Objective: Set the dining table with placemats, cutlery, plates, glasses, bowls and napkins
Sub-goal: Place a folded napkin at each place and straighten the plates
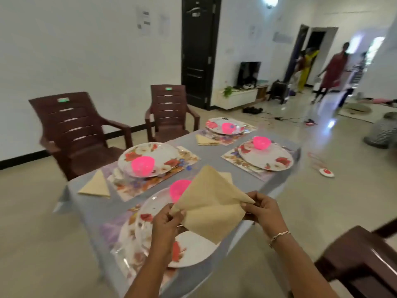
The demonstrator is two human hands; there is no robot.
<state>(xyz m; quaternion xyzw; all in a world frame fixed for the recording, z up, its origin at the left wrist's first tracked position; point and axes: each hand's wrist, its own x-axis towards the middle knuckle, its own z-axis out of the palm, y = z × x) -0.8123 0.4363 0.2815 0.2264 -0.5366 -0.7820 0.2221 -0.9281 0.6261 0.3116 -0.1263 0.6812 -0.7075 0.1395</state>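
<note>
We pinch beige napkin (211,204) by two corners, left hand (169,220) and right hand (261,208) gripping one each; cloth held above near plate (193,249) so fold forms clear of pink bowl (178,188). Beside far-left placemat (137,191) lies folded napkin (95,187); we judge same triangle intended here

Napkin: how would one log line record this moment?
napkin: held over near plate | left hand: pinches one corner | right hand: pinches other corner
</note>
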